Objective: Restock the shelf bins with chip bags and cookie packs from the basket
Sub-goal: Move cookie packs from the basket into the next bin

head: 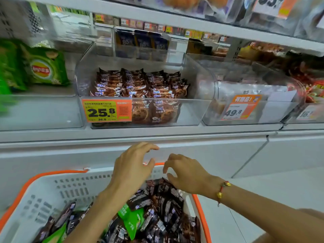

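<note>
Both hands empty over the basket [43,193]. Left hand [133,165] has fingers spread and loosely curved, gripping nothing; right hand [185,172] has fingers half-curled, hovering just above the cookie packs [163,204], no grip yet.

Likely step: grab packs. Scoop several between both palms, keep them flat, and lift clear of the basket's orange rim before moving to the shelf.

Basket holds mostly dark cookie packs plus a few green chip bags [131,220]. The clear cookie bin [196,111], tagged 25.8, is part filled with matching packs, with room at front right. The left bin [42,111] holds green Lay's chip bags [43,67].
</note>
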`<state>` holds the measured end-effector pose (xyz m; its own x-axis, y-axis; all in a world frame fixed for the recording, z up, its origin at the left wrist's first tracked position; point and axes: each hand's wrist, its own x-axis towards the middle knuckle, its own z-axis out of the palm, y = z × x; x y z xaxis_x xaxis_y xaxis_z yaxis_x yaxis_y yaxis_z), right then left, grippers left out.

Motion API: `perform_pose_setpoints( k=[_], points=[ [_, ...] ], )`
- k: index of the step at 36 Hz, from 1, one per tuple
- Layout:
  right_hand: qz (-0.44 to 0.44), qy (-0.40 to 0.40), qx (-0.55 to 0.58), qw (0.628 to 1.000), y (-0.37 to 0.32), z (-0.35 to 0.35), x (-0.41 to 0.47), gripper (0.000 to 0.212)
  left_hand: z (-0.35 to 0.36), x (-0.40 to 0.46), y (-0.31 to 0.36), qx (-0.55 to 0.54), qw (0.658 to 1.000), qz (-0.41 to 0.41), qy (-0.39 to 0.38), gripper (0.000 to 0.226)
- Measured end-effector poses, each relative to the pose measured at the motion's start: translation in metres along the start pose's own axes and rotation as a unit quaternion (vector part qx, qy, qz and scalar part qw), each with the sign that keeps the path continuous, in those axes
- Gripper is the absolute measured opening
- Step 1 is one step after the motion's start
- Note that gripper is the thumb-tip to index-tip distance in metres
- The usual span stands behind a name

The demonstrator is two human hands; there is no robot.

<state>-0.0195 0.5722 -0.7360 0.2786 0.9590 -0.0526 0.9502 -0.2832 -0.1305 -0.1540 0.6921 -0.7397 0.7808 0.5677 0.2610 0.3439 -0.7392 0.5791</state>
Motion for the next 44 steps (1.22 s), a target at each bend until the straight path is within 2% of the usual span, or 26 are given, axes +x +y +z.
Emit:
perform_pose_setpoints(
  k=[4, 10, 13, 17, 20, 23, 28, 31, 34, 39, 42, 44],
  points=[
    [0.020, -0.081, -0.027, 0.996, -0.005, 0.032, 0.008, 0.028, 0.022, -0.019, -0.019, -0.023, 0.995, -0.038, -0.084, 0.030],
    [0.074, -0.192, 0.011, 0.979, -0.013, 0.080, 0.011, 0.024, 0.063, -0.047, -0.056, -0.005, 0.977, -0.096, -0.192, 0.031],
    [0.091, -0.246, 0.027, 0.965, -0.016, 0.112, 0.004, 0.024, 0.089, -0.063, -0.076, 0.030, 0.960, -0.088, -0.264, 0.036],
    [0.095, -0.298, 0.038, 0.949, -0.022, 0.143, -0.008, 0.032, 0.113, -0.091, -0.098, 0.127, 0.923, -0.024, -0.361, 0.046],
    [0.108, -0.325, 0.023, 0.939, -0.027, 0.164, -0.020, 0.044, 0.120, -0.103, -0.106, 0.157, 0.927, 0.001, -0.341, 0.040],
    [0.129, -0.299, 0.010, 0.945, -0.033, 0.174, -0.026, 0.047, 0.123, -0.103, -0.104, 0.177, 0.925, 0.018, -0.335, 0.040],
    [0.193, -0.269, 0.097, 0.939, -0.038, 0.175, -0.018, 0.036, 0.126, -0.100, -0.101, 0.194, 0.915, 0.021, -0.352, 0.039],
    [0.234, -0.273, 0.136, 0.923, -0.037, 0.172, -0.017, 0.048, 0.125, -0.101, -0.099, 0.153, 0.930, 0.004, -0.334, 0.034],
    [0.239, -0.287, 0.181, 0.910, -0.031, 0.171, -0.012, 0.025, 0.123, -0.101, -0.098, 0.122, 0.938, -0.009, -0.323, 0.033],
    [0.251, -0.260, 0.234, 0.903, -0.024, 0.157, -0.004, 0.029, 0.119, -0.095, -0.095, 0.003, 0.947, -0.074, -0.311, 0.028],
    [0.236, -0.220, 0.249, 0.913, -0.017, 0.138, 0.003, 0.021, 0.116, -0.090, -0.094, -0.140, 0.928, -0.148, -0.312, 0.028],
    [0.225, -0.195, 0.264, 0.917, -0.012, 0.120, 0.011, 0.018, 0.110, -0.082, -0.089, -0.221, 0.915, -0.192, -0.278, 0.033]
  ],
)
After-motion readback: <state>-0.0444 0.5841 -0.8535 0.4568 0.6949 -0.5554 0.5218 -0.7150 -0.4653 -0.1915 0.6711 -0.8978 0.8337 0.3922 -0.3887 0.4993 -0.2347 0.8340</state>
